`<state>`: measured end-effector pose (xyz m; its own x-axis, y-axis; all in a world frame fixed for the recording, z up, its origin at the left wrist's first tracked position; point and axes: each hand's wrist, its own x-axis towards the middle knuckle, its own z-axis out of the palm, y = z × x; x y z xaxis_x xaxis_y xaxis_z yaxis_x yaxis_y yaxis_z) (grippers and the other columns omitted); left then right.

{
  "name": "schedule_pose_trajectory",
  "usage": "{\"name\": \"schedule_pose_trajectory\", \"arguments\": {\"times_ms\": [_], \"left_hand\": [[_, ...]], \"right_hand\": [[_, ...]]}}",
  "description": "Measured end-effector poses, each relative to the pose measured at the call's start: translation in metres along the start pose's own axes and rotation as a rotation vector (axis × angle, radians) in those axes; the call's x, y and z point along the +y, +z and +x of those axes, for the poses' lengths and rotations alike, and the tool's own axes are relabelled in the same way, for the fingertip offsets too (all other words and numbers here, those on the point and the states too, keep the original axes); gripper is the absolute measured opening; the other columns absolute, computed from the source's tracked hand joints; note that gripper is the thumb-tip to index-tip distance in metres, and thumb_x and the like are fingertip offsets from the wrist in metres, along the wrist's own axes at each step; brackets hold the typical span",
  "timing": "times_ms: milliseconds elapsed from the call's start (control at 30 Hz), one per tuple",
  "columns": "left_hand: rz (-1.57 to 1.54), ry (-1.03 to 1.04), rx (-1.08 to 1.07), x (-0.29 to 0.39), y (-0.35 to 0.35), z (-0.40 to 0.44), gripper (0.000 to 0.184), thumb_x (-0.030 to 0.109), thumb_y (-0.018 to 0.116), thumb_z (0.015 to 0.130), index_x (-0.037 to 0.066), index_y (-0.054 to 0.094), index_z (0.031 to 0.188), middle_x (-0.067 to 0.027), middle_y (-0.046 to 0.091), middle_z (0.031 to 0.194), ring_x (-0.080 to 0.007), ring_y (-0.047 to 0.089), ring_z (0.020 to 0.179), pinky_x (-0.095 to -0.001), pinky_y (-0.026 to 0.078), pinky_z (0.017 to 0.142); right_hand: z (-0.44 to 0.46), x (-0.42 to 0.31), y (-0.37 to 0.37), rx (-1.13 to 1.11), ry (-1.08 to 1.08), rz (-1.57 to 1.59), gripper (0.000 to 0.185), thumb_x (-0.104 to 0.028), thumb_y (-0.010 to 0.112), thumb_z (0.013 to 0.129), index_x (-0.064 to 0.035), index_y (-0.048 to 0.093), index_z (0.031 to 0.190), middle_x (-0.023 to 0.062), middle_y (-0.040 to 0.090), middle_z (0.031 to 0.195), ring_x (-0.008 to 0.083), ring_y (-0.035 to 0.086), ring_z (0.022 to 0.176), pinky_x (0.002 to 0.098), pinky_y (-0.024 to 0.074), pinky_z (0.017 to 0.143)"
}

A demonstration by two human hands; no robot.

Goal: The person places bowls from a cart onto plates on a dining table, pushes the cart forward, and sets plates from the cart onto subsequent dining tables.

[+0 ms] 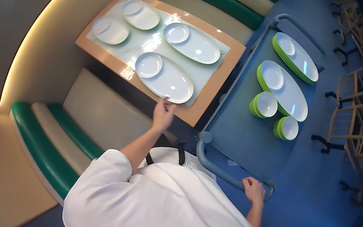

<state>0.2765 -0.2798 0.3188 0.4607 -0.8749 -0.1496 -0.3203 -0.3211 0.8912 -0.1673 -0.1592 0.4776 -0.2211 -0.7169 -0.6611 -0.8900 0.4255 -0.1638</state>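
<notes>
My left hand (163, 114) is at the near edge of the table, fingertips beside the rim of a white oval plate (178, 84) with a green underside. Its fingers are loosely bent and apart, with nothing visible in them. On that plate's left end sits a small round white dish (148, 65). Behind it lies another oval plate (202, 49), also with a small round dish (176, 34). Two more plates, a left one (116, 34) and a far one (147, 18), lie toward the wall. My right hand (253, 189) is closed around the handle (215, 169) of a blue-grey cart.
The cart (235, 140) stands right of the wood-edged table (188, 115). It carries two stacks of oval plates, a far stack (301, 61) and a near stack (291, 95), plus green-and-white bowls (266, 105). A padded bench (96, 103) borders the table; wooden chairs (353, 115) stand right.
</notes>
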Motion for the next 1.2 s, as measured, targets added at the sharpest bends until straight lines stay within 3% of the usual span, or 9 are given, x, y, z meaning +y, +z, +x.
{"name": "schedule_pose_trajectory", "arguments": {"times_ms": [167, 267, 367, 433, 533, 633, 867, 933, 1200], "left_hand": [[0.038, -0.429, -0.007, -0.104, -0.031, 0.103, 0.066, 0.041, 0.075, 0.087, 0.000, 0.052, 0.134, -0.0131, 0.070, 0.099, -0.0240, 0.069, 0.084, -0.0369, 0.055, 0.076], [-0.088, -0.647, -0.342, -0.103, -0.047, 0.121, 0.057, 0.050, 0.074, 0.088, 0.005, 0.059, 0.120, -0.0090, 0.073, 0.091, -0.0137, 0.066, 0.067, -0.0301, 0.046, 0.054], [-0.163, -0.756, -0.386, -0.104, -0.038, 0.133, 0.051, 0.048, 0.066, 0.096, 0.008, 0.055, 0.126, -0.0096, 0.072, 0.095, -0.0197, 0.068, 0.073, -0.0357, 0.046, 0.060], [-0.102, -0.744, -0.502, -0.136, -0.029, 0.142, 0.052, 0.051, 0.052, 0.102, 0.014, 0.045, 0.138, -0.0114, 0.070, 0.118, -0.0242, 0.068, 0.102, -0.0426, 0.047, 0.080], [-0.090, -0.735, -0.427, -0.133, -0.025, 0.134, 0.046, 0.051, 0.050, 0.102, 0.017, 0.049, 0.134, -0.0086, 0.072, 0.109, -0.0228, 0.070, 0.090, -0.0396, 0.045, 0.068], [-0.172, -0.808, -0.366, -0.128, -0.023, 0.120, 0.046, 0.056, 0.052, 0.100, 0.021, 0.051, 0.131, -0.0060, 0.072, 0.109, -0.0198, 0.069, 0.088, -0.0372, 0.047, 0.067], [-0.183, -0.855, -0.208, -0.110, 0.004, 0.042, 0.042, 0.050, 0.063, 0.096, 0.026, 0.050, 0.129, 0.0009, 0.068, 0.105, -0.0156, 0.066, 0.080, -0.0326, 0.048, 0.063], [-0.243, -0.770, -0.159, -0.101, 0.014, 0.019, 0.042, 0.046, 0.065, 0.096, 0.025, 0.050, 0.129, 0.0003, 0.068, 0.104, -0.0151, 0.065, 0.078, -0.0311, 0.048, 0.060], [-0.500, -0.479, -0.180, -0.013, 0.051, -0.031, 0.025, 0.026, 0.062, 0.101, 0.013, 0.059, 0.122, -0.0018, 0.067, 0.091, -0.0071, 0.061, 0.069, -0.0226, 0.044, 0.055]], "right_hand": [[0.004, -0.016, 0.015, 0.167, 0.023, 0.041, 0.039, -0.048, 0.064, 0.089, -0.0145, 0.078, 0.102, 0.0085, 0.077, 0.090, 0.0289, 0.073, 0.091, 0.0388, 0.0528, 0.080], [0.007, -0.017, 0.021, 0.235, 0.056, 0.125, 0.037, -0.044, 0.063, 0.092, -0.0096, 0.077, 0.097, 0.0058, 0.076, 0.081, 0.0228, 0.072, 0.080, 0.0366, 0.0526, 0.075], [0.037, 0.017, 0.030, 0.241, 0.101, 0.535, 0.037, -0.037, 0.060, 0.096, -0.0035, 0.075, 0.096, 0.0067, 0.074, 0.082, 0.0154, 0.068, 0.070, 0.0315, 0.0522, 0.064], [0.038, 0.013, 0.019, 0.210, 0.249, 0.560, 0.035, -0.034, 0.061, 0.096, -0.0023, 0.073, 0.102, 0.0079, 0.073, 0.083, 0.0155, 0.067, 0.069, 0.0300, 0.0524, 0.063], [0.054, 0.021, 0.015, 0.224, 0.279, 0.510, 0.032, -0.035, 0.066, 0.093, -0.0059, 0.074, 0.103, 0.0086, 0.076, 0.088, 0.0174, 0.071, 0.075, 0.0333, 0.0549, 0.072], [0.066, -0.006, -0.009, 0.646, -0.057, 0.490, 0.029, -0.031, 0.072, 0.091, -0.0033, 0.073, 0.101, 0.0137, 0.075, 0.089, 0.0273, 0.073, 0.082, 0.0368, 0.0558, 0.076], [0.153, -0.069, -0.063, 0.876, -0.496, 0.385, 0.036, -0.028, 0.076, 0.086, -0.0082, 0.069, 0.116, 0.0110, 0.071, 0.108, 0.0278, 0.067, 0.108, 0.0385, 0.0522, 0.091], [0.175, -0.086, -0.069, 0.984, -0.697, 0.133, 0.034, -0.031, 0.074, 0.088, -0.0092, 0.070, 0.114, 0.0091, 0.070, 0.114, 0.0258, 0.058, 0.123, 0.0462, 0.0405, 0.107], [0.223, -0.102, -0.067, 0.614, -0.634, -0.199, 0.024, -0.029, 0.062, 0.096, -0.0115, 0.071, 0.110, 0.0072, 0.071, 0.110, 0.0229, 0.059, 0.119, 0.0546, 0.0264, 0.112]]}}
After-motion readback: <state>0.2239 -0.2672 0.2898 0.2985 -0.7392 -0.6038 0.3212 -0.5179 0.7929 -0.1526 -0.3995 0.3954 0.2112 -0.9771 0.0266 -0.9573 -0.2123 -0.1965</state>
